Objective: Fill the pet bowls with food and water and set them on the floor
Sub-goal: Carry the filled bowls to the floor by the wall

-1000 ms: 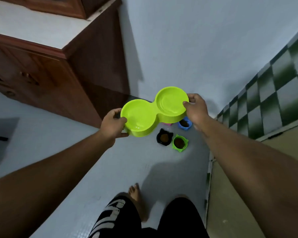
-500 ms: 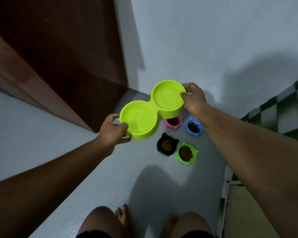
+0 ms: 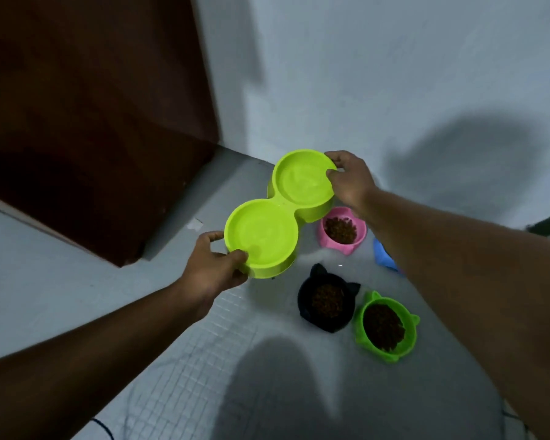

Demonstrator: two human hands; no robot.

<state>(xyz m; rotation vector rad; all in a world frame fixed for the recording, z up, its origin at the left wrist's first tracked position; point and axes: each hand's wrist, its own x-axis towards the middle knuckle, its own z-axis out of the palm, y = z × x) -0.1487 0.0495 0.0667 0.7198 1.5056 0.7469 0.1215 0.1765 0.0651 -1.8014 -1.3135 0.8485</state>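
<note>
A lime-green double pet bowl (image 3: 267, 230) with clear water in both wells hangs low over the floor. My left hand (image 3: 215, 266) grips its near rim, thumb on top. My right hand (image 3: 350, 182) pinches the far rim. On the floor to the right sit cat-eared bowls with brown kibble: a pink bowl (image 3: 342, 231), a black bowl (image 3: 327, 301) and a green bowl (image 3: 385, 327). A blue bowl (image 3: 383, 255) is mostly hidden behind my right forearm.
A dark brown wooden cabinet (image 3: 92, 128) stands on the left, its corner close to the double bowl. A pale wall (image 3: 362, 74) rises behind the bowls. The floor (image 3: 204, 360) is light grey small tile, with my shadow across it.
The view has dropped closer to the floor. The double bowl has moved lower and forward, toward the spot left of the pink bowl. Both hands keep their hold.
</note>
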